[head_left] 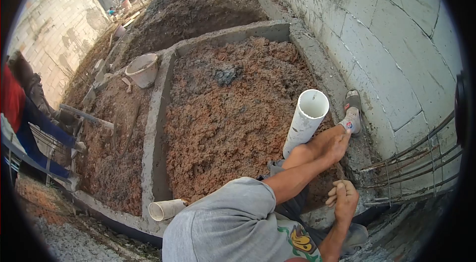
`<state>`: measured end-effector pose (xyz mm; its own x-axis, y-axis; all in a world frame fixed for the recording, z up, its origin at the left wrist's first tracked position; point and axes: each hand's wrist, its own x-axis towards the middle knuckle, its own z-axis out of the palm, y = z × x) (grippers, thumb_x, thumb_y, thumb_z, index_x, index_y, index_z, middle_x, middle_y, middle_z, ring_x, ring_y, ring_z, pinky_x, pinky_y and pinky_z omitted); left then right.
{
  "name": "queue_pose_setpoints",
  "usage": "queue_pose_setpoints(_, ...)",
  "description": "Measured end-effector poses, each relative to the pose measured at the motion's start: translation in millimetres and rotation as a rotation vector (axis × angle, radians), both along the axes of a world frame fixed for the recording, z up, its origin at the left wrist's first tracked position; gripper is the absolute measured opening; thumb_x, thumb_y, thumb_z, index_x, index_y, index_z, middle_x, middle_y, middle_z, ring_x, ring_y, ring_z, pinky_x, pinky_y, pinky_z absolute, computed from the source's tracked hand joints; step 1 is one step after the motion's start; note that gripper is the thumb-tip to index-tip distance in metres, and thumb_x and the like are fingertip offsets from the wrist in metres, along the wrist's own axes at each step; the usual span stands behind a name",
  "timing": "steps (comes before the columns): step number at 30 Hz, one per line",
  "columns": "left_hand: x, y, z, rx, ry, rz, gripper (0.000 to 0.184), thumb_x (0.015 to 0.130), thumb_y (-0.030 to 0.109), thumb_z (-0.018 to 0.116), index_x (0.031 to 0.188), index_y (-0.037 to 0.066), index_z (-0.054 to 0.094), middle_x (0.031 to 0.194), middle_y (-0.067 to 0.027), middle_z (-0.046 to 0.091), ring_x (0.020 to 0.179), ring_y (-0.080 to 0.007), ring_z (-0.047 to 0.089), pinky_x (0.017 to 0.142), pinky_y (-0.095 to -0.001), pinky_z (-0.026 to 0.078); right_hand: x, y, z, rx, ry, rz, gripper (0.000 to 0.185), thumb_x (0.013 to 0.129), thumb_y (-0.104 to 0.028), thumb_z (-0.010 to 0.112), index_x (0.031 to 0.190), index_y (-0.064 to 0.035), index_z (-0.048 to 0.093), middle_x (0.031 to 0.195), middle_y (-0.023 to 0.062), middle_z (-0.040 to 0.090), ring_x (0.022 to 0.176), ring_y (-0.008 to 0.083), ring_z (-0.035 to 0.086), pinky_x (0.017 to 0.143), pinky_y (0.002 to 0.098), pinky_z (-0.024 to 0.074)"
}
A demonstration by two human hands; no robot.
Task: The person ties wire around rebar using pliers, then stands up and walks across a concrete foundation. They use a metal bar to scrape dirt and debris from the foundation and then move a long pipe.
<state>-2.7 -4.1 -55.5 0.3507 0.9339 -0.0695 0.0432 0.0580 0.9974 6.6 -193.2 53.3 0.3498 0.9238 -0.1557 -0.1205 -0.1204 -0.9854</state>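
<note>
My left hand is by my lower leg, close to the sock and sandal on my foot. Its fingers look stretched out, with nothing visible in them. Nearer to me, my right hand is closed, fingers curled together; anything inside them is hidden or too small to name. A wide white plastic pipe rises at a tilt from the soil beside my bent knee, its open end up. My grey shirt fills the bottom of the view.
Concrete footing beams frame the reddish soil. A short pipe and a bucket are leftward. Rebar juts out at right, below a block wall. A person in red stands far left.
</note>
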Motion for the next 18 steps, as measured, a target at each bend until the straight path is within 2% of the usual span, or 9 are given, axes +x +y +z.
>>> queue_pose_setpoints(2, -10, 3, 10, 0.100, 0.106, 0.078, 0.068, 0.097, 0.057, 0.032, 0.065, 0.000, 0.050, 0.056, -0.0089, 0.044, 0.058, -0.0179, 0.045, 0.059, -0.0380, 0.040, 9, 4, -10, -0.117, -0.705, -0.164, 0.021, 0.094, -0.018, 0.052, 0.092, 0.0020, 0.059, 0.061, 0.0079, 0.058, 0.047, 0.0149, 0.055, 0.045, 0.0296, 0.0431)
queue_pose_setpoints(4, -25, -5, 25, 0.161, 0.178, -0.009, 0.069, 0.097, 0.054, 0.030, 0.074, -0.004, 0.060, 0.070, -0.0252, 0.061, 0.074, -0.0427, 0.060, 0.069, -0.0475, 0.044, 21, 2, -16, -0.160, -0.771, -0.250, 0.016, 0.094, -0.015, 0.049, 0.096, -0.0017, 0.057, 0.062, 0.0094, 0.058, 0.053, 0.0205, 0.059, 0.051, 0.0358, 0.0444)
queue_pose_setpoints(6, -29, -11, 30, 0.245, 0.171, -0.010, 0.068, 0.098, 0.052, 0.030, 0.074, -0.005, 0.060, 0.070, -0.0270, 0.059, 0.073, -0.0429, 0.060, 0.071, -0.0490, 0.045, 37, 0, -40, -0.152, -1.034, -0.382, 0.016, 0.094, -0.016, 0.048, 0.099, -0.0027, 0.056, 0.064, 0.0104, 0.059, 0.056, 0.0259, 0.059, 0.053, 0.0400, 0.0435)
queue_pose_setpoints(9, -6, -16, 24, 0.149, 0.094, -0.081, 0.066, 0.098, 0.050, 0.032, 0.076, -0.005, 0.060, 0.070, -0.0272, 0.060, 0.073, -0.0430, 0.061, 0.070, -0.0490, 0.045, 68, 1, -98, -0.242, -0.906, -0.385, 0.016, 0.092, -0.016, 0.049, 0.092, -0.0018, 0.057, 0.063, 0.0108, 0.057, 0.055, 0.0276, 0.055, 0.057, 0.0417, 0.0431)
queue_pose_setpoints(10, -2, -19, 30, 0.230, 0.076, -0.050, 0.065, 0.098, 0.050, 0.034, 0.070, -0.004, 0.057, 0.062, -0.0206, 0.055, 0.063, -0.0354, 0.056, 0.063, -0.0458, 0.043, 79, 1, -127, -0.219, -0.860, -0.340, 0.016, 0.090, -0.016, 0.050, 0.090, -0.0013, 0.057, 0.061, 0.0097, 0.055, 0.054, 0.0264, 0.054, 0.058, 0.0416, 0.0431)
queue_pose_setpoints(11, 0, -19, 34, 0.311, 0.062, -0.019, 0.066, 0.097, 0.051, 0.036, 0.064, -0.002, 0.054, 0.053, -0.0139, 0.051, 0.053, -0.0278, 0.052, 0.057, -0.0426, 0.041, 81, -1, -145, -0.352, -0.576, -0.214, 0.018, 0.088, -0.017, 0.052, 0.085, 0.0001, 0.058, 0.055, 0.0057, 0.049, 0.049, 0.0189, 0.047, 0.051, 0.0365, 0.0407)
queue_pose_setpoints(14, 0, -6, 23, 0.200, 0.066, -0.029, 0.064, 0.097, 0.050, 0.038, 0.064, -0.001, 0.056, 0.054, -0.0120, 0.052, 0.055, -0.0262, 0.053, 0.059, -0.0415, 0.042, 22, -9, -56, -0.341, 0.126, 0.231, 0.026, 0.091, -0.022, 0.057, 0.083, 0.0033, 0.057, 0.050, -0.0010, 0.038, 0.042, 0.0075, 0.032, 0.042, 0.0239, 0.0311)
queue_pose_setpoints(16, -1, -6, 17, 0.159, 0.035, -0.053, 0.062, 0.097, 0.050, 0.040, 0.065, -0.001, 0.057, 0.055, -0.0121, 0.053, 0.056, -0.0260, 0.053, 0.060, -0.0414, 0.043, 15, -18, -39, -0.241, 0.332, 0.349, 0.032, 0.089, -0.027, 0.063, 0.083, 0.0041, 0.057, 0.052, 0.0029, 0.046, 0.043, 0.0117, 0.044, 0.042, 0.0253, 0.0355)
queue_pose_setpoints(18, -2, -9, 13, 0.114, 0.003, -0.076, 0.061, 0.096, 0.049, 0.041, 0.065, 0.000, 0.058, 0.057, -0.0122, 0.053, 0.058, -0.0258, 0.054, 0.062, -0.0412, 0.043, 18, -21, -31, -0.132, 0.365, 0.362, 0.034, 0.088, -0.029, 0.064, 0.083, 0.0043, 0.057, 0.055, 0.0065, 0.052, 0.049, 0.0155, 0.052, 0.045, 0.0270, 0.0396)
